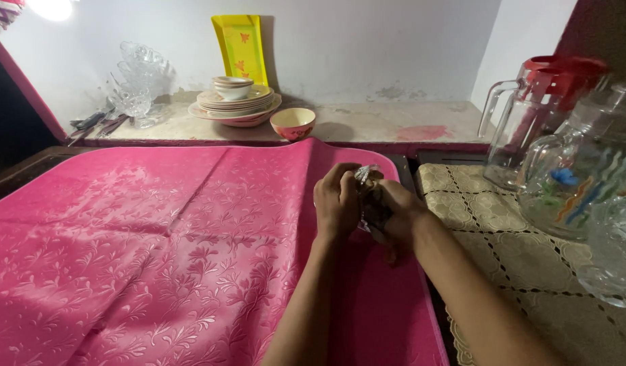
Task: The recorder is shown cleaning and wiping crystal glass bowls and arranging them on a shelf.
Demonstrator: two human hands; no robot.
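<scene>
Both hands are right of centre, at about three o'clock, closed together over one small thing. Left hand (337,201) wraps its curled fingers around a crinkly clear wrapper (364,175) with something dark inside; right hand (396,215) cups it from the other side, fingers folded under. The packet sits pinched between the two palms, lifted just above the pink mat (157,251), its shiny top poking up toward twelve o'clock. What the dark contents are, I cannot tell.

Sweeping from the left: at ten o'clock a pile of clear glass dishes (138,85) and some cutlery (96,123) lie on the back ledge. Toward twelve, a stack of plates (235,108) carries a small bowl, with a yellow tray (242,47) propped against the wall behind it. Just right of those stands a cream bowl with a red pattern (292,123). Out at two to three o'clock, a clear jug with a red lid (537,115) and a painted glass jug (584,176) stand on a beige lace cloth (516,251).

My read: this looks like the opening or unwrapping stage, thumbs working at the top. Any further pull would want a firm pinch on both sides and a steady, gentle peel, so the contents don't spill.
</scene>
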